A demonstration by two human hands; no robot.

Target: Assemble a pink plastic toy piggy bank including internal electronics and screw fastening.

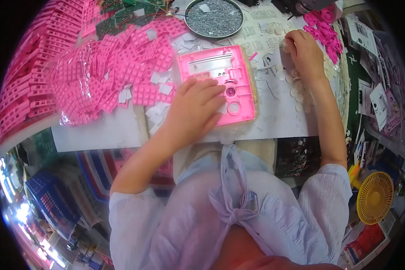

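Note:
A pink plastic casing (244,96) lies with its hollow inner side up in front of me. It has a silvery strip, round openings and raised ribs. My left hand (198,103) rests over its left side, fingers stretched out across it. Farther right, my right hand (303,51) is closed, its fingertips drawn together among small whitish translucent discs (297,93). Whatever sits between those fingertips is too small to make out. Pale thin strips (267,67) lie between the casing and the right hand.
Pink keypad pieces (139,63) are heaped at the left, some in a clear bag (72,90), beside stacked pink frames (27,85). A round tray (187,20) of small metal parts stands behind the casing. Bright pink parts (325,33) lie far right; a yellow fan (375,198) is lower right.

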